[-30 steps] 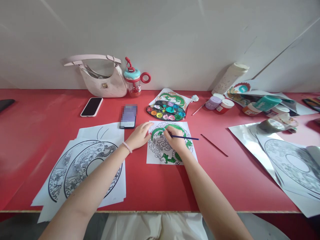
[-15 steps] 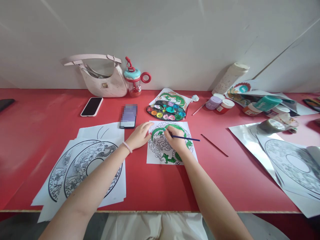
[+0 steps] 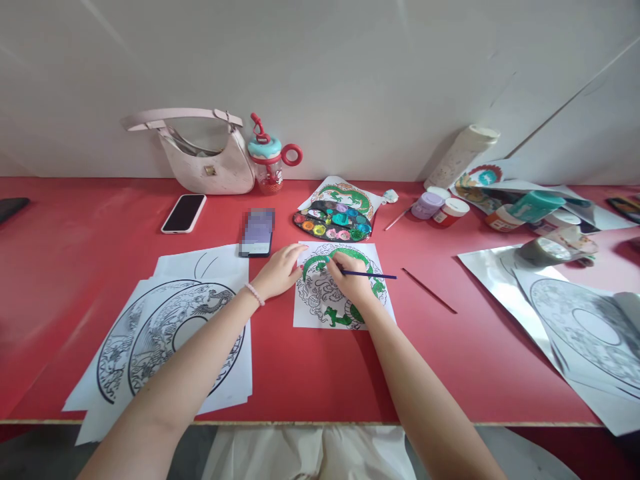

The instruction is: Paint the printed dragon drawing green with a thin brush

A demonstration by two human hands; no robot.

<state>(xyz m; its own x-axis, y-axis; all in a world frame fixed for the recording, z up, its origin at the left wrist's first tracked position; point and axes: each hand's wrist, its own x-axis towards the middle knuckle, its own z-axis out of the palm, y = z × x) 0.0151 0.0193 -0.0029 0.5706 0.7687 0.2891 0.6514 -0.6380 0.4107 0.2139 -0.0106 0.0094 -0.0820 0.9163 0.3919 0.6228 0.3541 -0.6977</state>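
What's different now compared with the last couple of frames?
Very little: the blue paintbrush in the right hand tilted slightly, its free end shifting a touch left and away from the person since the previous picture. Nothing was picked up or released. The left hand, dragon drawing and palette stayed put.

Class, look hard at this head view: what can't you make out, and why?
In the head view:
Slim dark-blue paintbrush: bristles hidden by the bare right hand.
White paper sheet with a green dragon: lower part covered by the black oval paint palette.
Dark rectangular phone: screen contents blurred into blocks.
Flat black object: cut off by the left edge.
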